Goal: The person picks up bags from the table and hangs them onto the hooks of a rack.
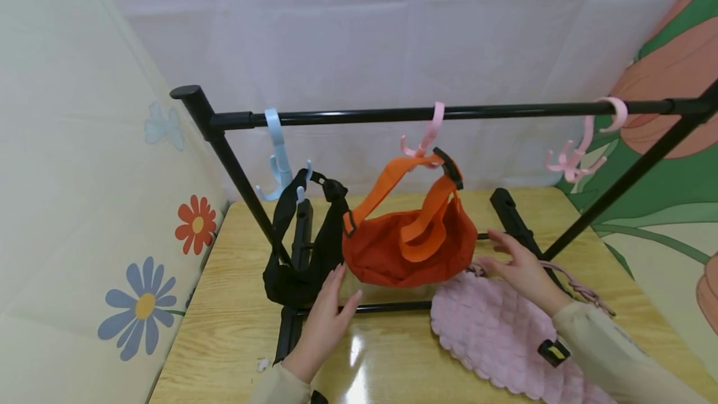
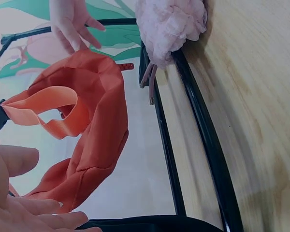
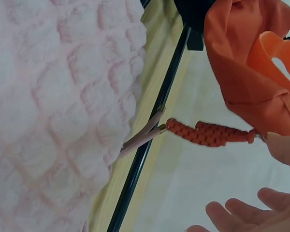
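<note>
An orange waist bag (image 1: 409, 242) hangs by its strap from the pink hook (image 1: 429, 136) at the middle of the black rail. My left hand (image 1: 325, 320) is beside the bag's lower left, fingers extended. On the bag's other side is my right hand (image 1: 521, 270), its fingers spread loosely. In the right wrist view, the right thumb is near the bag's end, by a braided orange-red cord (image 3: 210, 134); whether they touch I cannot tell. A black bag (image 1: 297, 273) hangs from the blue hook (image 1: 278, 154), just left of my left hand. Below my right forearm lies a quilted pink bag (image 1: 488, 323).
The black rack's rail (image 1: 348, 116) spans the view, with slanted legs at both ends. Another pink hook (image 1: 578, 154) hangs at the right. The rack stands on a wooden table (image 1: 219, 304) between printed cloth walls. A low black crossbar (image 1: 392, 307) runs near the tabletop.
</note>
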`<control>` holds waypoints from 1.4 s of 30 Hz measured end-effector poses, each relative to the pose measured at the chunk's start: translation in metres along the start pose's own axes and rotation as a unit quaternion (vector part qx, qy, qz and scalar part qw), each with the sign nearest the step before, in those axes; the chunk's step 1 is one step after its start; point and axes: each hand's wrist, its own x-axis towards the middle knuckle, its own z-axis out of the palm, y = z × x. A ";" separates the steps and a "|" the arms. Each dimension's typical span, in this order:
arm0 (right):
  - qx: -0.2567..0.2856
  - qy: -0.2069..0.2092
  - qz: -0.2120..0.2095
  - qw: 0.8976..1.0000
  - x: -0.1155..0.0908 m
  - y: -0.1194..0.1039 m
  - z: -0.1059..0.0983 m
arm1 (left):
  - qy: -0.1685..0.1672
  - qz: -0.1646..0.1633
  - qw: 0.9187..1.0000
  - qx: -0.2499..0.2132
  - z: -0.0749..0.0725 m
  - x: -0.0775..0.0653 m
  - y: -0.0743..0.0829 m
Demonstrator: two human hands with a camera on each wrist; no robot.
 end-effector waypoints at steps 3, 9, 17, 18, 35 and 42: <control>-0.010 0.001 -0.001 1.000 0.000 0.005 -0.003 | -0.005 -0.008 1.000 -0.003 0.001 -0.002 -0.001; -0.039 0.002 0.007 0.999 0.002 0.016 -0.008 | -0.020 -0.020 1.000 -0.005 0.005 -0.005 -0.002; -0.061 -0.020 0.025 0.998 0.005 0.026 -0.016 | -0.025 -0.019 0.999 0.003 0.011 -0.008 -0.004; -0.062 -0.023 0.027 0.997 0.006 0.027 -0.017 | -0.026 -0.019 0.999 0.004 0.011 -0.008 -0.005; -0.104 -0.065 0.019 0.992 0.007 0.049 -0.029 | -0.038 -0.015 0.999 0.001 0.015 -0.011 -0.007; -0.126 -0.100 0.046 0.986 0.009 0.061 -0.035 | -0.046 -0.007 0.999 0.003 0.018 -0.014 -0.008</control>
